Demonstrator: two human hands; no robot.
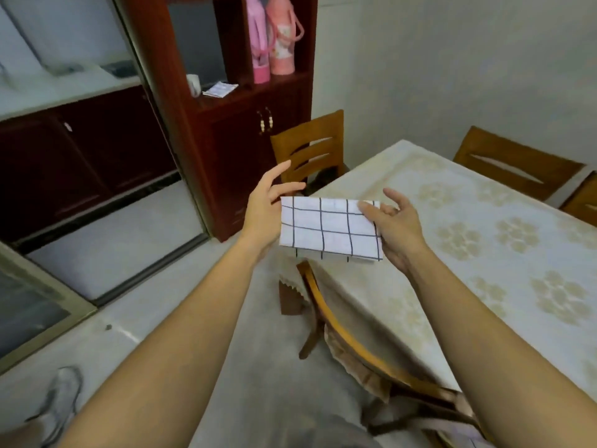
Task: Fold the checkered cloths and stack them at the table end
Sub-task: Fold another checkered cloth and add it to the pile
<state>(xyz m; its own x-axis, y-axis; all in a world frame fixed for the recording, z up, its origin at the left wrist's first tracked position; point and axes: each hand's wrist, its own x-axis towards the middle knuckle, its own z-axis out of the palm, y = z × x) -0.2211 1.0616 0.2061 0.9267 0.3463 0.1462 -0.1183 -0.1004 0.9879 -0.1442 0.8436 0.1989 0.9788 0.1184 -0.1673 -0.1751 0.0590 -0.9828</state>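
Note:
A white checkered cloth (329, 226) with thin dark lines is folded into a small flat rectangle and held in the air just off the near corner of the table (478, 240). My left hand (268, 208) holds its left edge, thumb on top and the other fingers spread. My right hand (392, 226) pinches its right edge between thumb and fingers. A second layer of the fold peeks out along the lower edge. No other checkered cloth is in view.
The table carries a cream cloth with flower patterns. Wooden chairs stand at its far end (308, 150), right side (517, 164) and near side (355, 341). A dark red cabinet (226, 124) with pink flasks (274, 37) stands to the left. My shoe (61, 402) is on the floor.

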